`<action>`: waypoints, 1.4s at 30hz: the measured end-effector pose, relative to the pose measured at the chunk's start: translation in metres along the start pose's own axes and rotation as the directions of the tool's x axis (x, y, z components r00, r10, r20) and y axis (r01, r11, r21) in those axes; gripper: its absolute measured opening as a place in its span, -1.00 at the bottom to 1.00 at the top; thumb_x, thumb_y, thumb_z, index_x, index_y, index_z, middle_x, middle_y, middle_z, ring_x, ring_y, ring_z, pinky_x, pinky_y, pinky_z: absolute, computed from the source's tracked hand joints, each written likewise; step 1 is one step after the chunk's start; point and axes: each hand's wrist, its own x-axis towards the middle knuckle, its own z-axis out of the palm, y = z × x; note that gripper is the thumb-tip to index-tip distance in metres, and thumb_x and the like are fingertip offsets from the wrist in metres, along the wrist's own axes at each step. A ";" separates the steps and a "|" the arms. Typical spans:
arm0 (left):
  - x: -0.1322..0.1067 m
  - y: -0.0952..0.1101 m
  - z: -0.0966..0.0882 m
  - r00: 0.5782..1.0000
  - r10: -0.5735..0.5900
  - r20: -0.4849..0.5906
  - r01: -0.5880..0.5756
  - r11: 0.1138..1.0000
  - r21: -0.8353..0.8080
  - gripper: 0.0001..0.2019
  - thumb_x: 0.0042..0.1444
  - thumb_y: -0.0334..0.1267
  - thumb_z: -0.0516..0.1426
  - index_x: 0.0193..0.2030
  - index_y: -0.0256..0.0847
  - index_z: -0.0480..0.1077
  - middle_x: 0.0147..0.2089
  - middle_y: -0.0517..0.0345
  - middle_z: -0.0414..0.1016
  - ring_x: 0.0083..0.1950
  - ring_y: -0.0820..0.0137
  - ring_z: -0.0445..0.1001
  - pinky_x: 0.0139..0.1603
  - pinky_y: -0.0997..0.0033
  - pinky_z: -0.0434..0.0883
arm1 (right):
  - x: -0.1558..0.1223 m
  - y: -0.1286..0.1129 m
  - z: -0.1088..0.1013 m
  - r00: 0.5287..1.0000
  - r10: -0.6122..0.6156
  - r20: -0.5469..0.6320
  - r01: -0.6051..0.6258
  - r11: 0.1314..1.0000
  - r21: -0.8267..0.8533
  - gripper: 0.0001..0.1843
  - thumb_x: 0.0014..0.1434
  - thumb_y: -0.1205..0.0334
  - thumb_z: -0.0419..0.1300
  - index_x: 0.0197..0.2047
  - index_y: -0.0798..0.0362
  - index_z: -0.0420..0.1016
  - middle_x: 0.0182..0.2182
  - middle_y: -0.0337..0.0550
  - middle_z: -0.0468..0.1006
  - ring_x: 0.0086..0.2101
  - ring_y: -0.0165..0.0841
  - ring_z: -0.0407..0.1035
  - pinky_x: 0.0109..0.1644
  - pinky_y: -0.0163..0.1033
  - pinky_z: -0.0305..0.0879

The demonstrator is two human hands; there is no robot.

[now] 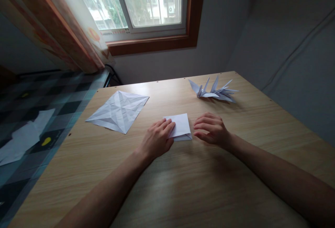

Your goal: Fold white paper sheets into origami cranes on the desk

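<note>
A small folded white paper (181, 125) lies flat on the wooden table (183, 179) in front of me. My left hand (157, 139) rests palm down with its fingers stretched over the paper's left edge, pressing on it. My right hand (210, 128) hovers just right of the paper, fingers loosely curled and apart, holding nothing and not touching the sheet.
A creased, unfolded square sheet (118, 111) lies at the left of the table. A finished folded paper bird with spread tail (216, 91) stands at the far right. Left of the table is a checked bedcover (39, 116) with loose white paper (23, 135). A window (136, 1) is behind.
</note>
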 end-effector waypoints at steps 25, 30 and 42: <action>-0.004 0.008 -0.001 0.852 0.354 -0.387 -0.266 0.928 0.262 -0.52 0.20 -0.27 0.13 0.24 0.17 0.22 0.10 0.04 0.39 0.09 0.19 0.38 0.01 0.16 0.40 | 0.026 -0.025 0.036 0.863 0.049 0.503 -0.075 0.997 0.033 -0.59 0.22 0.03 0.20 0.05 0.08 0.46 0.06 0.05 0.48 0.08 -0.08 0.30 0.22 0.05 0.15; -0.006 -0.005 -0.006 0.888 0.334 -0.317 -0.264 0.933 0.245 -0.67 0.19 -0.32 0.14 0.09 0.05 0.34 0.31 0.09 0.30 0.36 0.12 0.13 0.24 -0.02 0.27 | 0.020 -0.018 0.032 0.885 0.070 0.460 -0.104 0.993 0.049 -0.61 0.26 0.08 0.18 0.07 0.11 0.40 0.04 0.10 0.47 0.07 -0.09 0.31 0.19 0.04 0.21; -0.001 -0.011 -0.022 0.970 0.238 -0.043 -0.222 0.948 0.226 -0.60 -0.09 -0.29 0.23 -0.04 -0.13 0.38 0.46 0.02 0.01 0.48 -0.17 -0.19 0.39 -0.32 -0.11 | 0.013 -0.004 0.023 0.880 0.170 0.444 -0.217 0.975 0.057 -0.89 0.19 0.28 0.24 -0.22 0.12 0.45 -0.20 0.05 0.51 -0.19 -0.18 0.42 -0.10 -0.10 0.38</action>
